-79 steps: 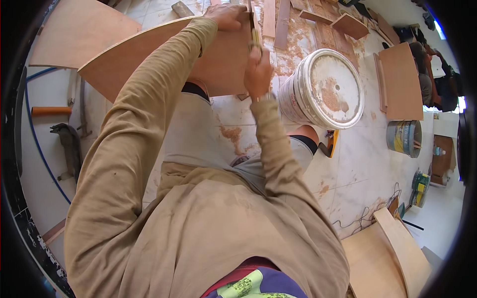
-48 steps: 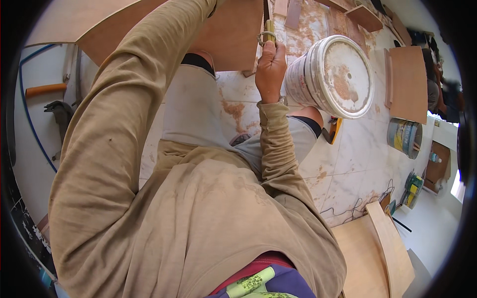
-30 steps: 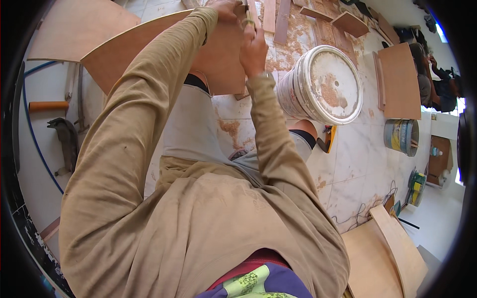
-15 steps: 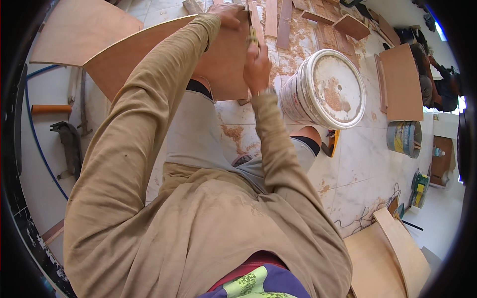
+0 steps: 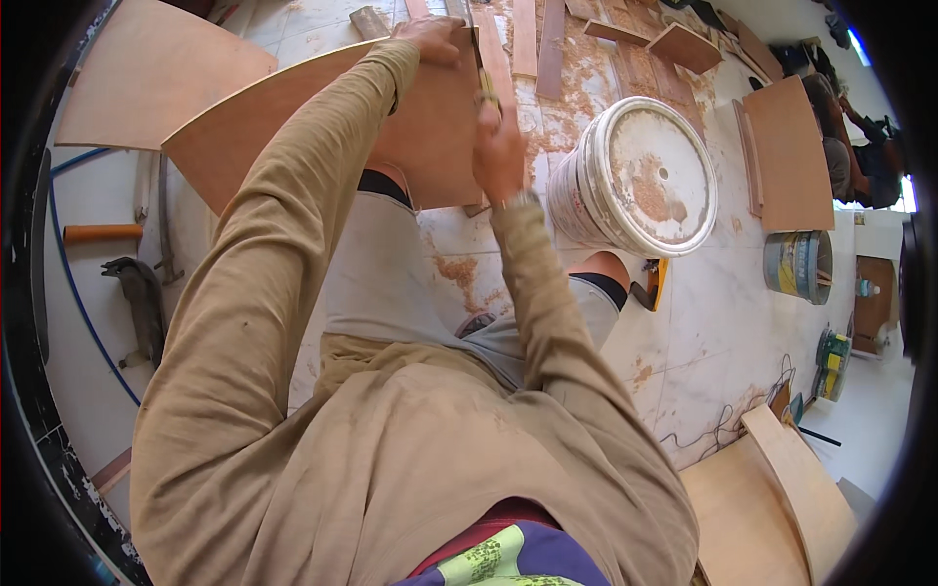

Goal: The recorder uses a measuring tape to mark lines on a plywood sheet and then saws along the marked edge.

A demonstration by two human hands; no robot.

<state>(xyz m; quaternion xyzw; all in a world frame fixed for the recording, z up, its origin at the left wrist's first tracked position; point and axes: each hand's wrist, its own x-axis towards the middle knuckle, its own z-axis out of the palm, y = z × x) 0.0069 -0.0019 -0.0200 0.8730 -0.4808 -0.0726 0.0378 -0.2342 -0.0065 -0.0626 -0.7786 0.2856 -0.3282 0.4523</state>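
Reddish-brown curved-edged plywood panel (image 5: 435, 127) | far, left of centre, by left knee (image 5: 391, 174) | left hand (image 5: 430, 39): fingers over far edge, cannot tell if clamped | right hand (image 5: 500, 154): fingers clamped on slim dark yellow-handled tool (image 5: 485, 82) along right edge | could nick left fingers through skewed stroke; could rock from loose hold

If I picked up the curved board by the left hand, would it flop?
Probably not: the board looks flat, without sagging. It looks thin, so may feel light for its size. Being wide, it could swing awkwardly.
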